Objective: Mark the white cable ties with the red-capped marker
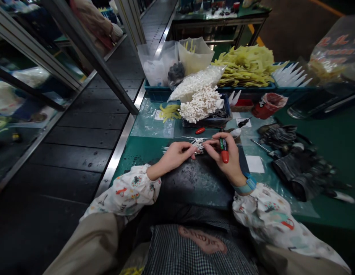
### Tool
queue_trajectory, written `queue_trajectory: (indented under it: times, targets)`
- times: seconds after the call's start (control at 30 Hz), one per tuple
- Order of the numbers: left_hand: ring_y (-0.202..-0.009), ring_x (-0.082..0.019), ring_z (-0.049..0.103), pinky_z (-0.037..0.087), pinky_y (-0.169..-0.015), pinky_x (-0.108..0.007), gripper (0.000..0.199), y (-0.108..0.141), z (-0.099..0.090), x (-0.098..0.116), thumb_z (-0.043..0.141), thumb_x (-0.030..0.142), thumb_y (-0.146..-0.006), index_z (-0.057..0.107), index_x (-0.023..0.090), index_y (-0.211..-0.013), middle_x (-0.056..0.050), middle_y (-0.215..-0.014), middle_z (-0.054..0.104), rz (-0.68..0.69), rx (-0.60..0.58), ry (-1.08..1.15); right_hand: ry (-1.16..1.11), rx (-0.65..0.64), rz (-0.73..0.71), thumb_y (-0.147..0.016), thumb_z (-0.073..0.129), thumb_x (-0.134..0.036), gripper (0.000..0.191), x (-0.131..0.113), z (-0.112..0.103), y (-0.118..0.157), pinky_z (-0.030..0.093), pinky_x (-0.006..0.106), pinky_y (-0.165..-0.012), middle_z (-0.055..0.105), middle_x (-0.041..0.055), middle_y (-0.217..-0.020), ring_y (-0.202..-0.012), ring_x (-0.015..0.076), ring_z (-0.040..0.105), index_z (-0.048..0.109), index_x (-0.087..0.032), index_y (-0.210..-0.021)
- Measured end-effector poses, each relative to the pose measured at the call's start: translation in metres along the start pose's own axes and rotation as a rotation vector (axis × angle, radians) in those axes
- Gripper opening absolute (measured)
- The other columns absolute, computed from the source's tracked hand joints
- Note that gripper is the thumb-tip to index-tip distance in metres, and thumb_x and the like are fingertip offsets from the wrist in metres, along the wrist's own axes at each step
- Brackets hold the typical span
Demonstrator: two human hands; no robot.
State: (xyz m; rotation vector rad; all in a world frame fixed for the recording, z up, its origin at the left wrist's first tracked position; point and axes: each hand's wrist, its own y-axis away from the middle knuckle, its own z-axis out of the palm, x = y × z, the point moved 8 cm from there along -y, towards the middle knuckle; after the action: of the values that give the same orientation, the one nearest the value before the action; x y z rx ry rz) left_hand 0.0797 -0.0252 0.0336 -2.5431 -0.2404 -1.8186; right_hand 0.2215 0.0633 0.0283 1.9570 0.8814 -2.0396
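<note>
Bundle of thin white sticks (198,145) | over black mat's (191,183) far side, roughly crosswise | I see left hand (174,156) gripping it; right hand (232,163), at its right end, clasps red-capped black marker (224,147)

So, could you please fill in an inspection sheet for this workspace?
Surface: green table with a dark mat in front of the person.
Job's things: white sticks and a red-ended marker, both held.
Clutter: dark gloves to the right, a red container farther back, a small red piece lying beyond the mat.
Grips: left grip pinches white sticks; right grip holds the red-ended marker, close to the sticks.
Cables: nothing seen.
Surroundings: dark slatted surface on the left; another person's sleeve across it.
</note>
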Motion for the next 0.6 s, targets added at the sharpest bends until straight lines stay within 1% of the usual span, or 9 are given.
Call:
queue_trajectory:
  times: [0.17,0.27,0.47,0.6]
  targets:
    - [-0.061,-0.012,0.052,0.038,-0.064,-0.024,0.043,0.0003,0.0012,0.0012,0.058,0.046,-0.099,0.073,0.013,-0.077,-0.003,-0.069,0.067,0.005,-0.011,0.011,-0.003,-0.008,0.001,-0.084,0.083,-0.040,0.038,0.0018,0.0010,0.0026,0.065,0.034,-0.078,0.078,0.0008,-0.091,-0.082,0.0204,0.078,0.055,-0.026,-0.106]
    - [-0.061,-0.011,0.050,0.037,-0.063,-0.024,0.043,-0.0002,0.0036,-0.0006,0.058,0.046,-0.099,0.074,0.012,-0.076,-0.003,-0.069,0.068,0.014,-0.027,0.012,0.007,-0.004,0.002,-0.083,0.084,-0.041,0.039,0.0016,0.0032,0.0044,0.066,0.035,-0.078,0.078,0.0011,-0.091,-0.083,0.0211,0.079,0.056,-0.025,-0.105]
    - [-0.063,-0.012,0.053,0.037,-0.062,-0.024,0.046,-0.0011,0.0046,-0.0031,0.057,0.050,-0.099,0.074,0.013,-0.076,-0.004,-0.072,0.070,0.025,-0.031,-0.007,-0.057,-0.008,0.012,-0.081,0.085,-0.043,0.044,0.0031,0.0070,0.0035,0.066,0.032,-0.074,0.076,-0.0001,-0.091,-0.081,0.0188,0.078,0.051,-0.026,-0.104]
    - [-0.062,-0.012,0.051,0.035,-0.061,-0.025,0.048,-0.0009,0.0046,-0.0023,0.058,0.052,-0.098,0.074,0.013,-0.075,-0.004,-0.071,0.069,0.024,-0.028,-0.003,-0.056,-0.020,-0.001,-0.082,0.084,-0.039,0.041,0.0027,0.0081,0.0038,0.065,0.030,-0.074,0.075,-0.0010,-0.089,-0.078,0.0163,0.076,0.050,-0.026,-0.101]
